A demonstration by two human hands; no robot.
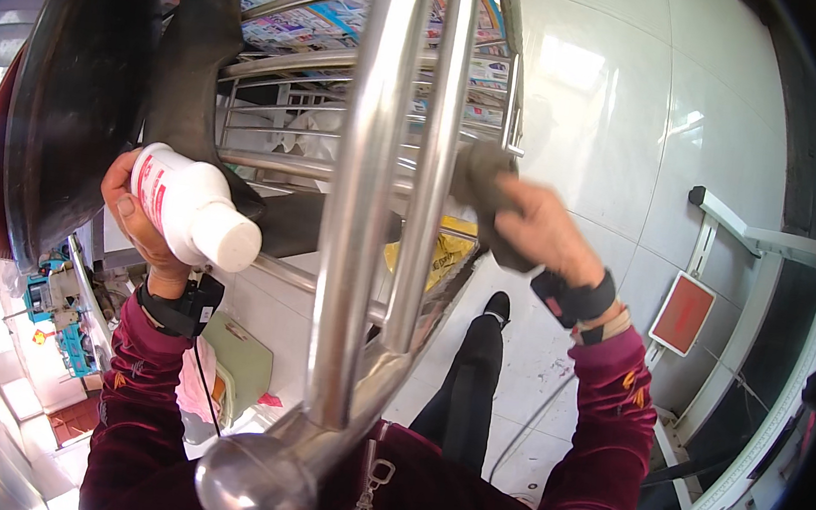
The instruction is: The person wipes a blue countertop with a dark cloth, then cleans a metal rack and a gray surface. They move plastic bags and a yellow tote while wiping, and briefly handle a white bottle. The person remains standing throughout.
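Here's the left hand (141,235), wrapped around a white bottle (183,201), fingers and thumb closed on its body. The bottle lies tilted in that grip, its base toward the upper left, its white cap (231,243) on and aimed down and to the right, out beyond the fingers. Red print runs across the label on the bare side of the body, in a few short blocks.

Over to the right hand (546,233), caught in a blur! It's clenched on a dark grey cloth (488,199), which bunches out past the fingers just beside the right edge of the steel frame (364,200); whether cloth meets metal, I can't tell. Both wrists wear black bands, with maroon sleeves (601,418) below.

Between the hands stand two shiny upright tubes of that frame, running down to a rail that ends in a round ball (256,488) at the near end. Behind the bars, toward the frame's far edge, colourful printed sheets (304,17), their writing too small to read. A yellow bag (436,256) with dark print sits by the frame's right edge.

Farther out: a big black curved panel (84,97) beyond the left hand, and a red square plate (683,315) with faint marks on a white stand at the right.
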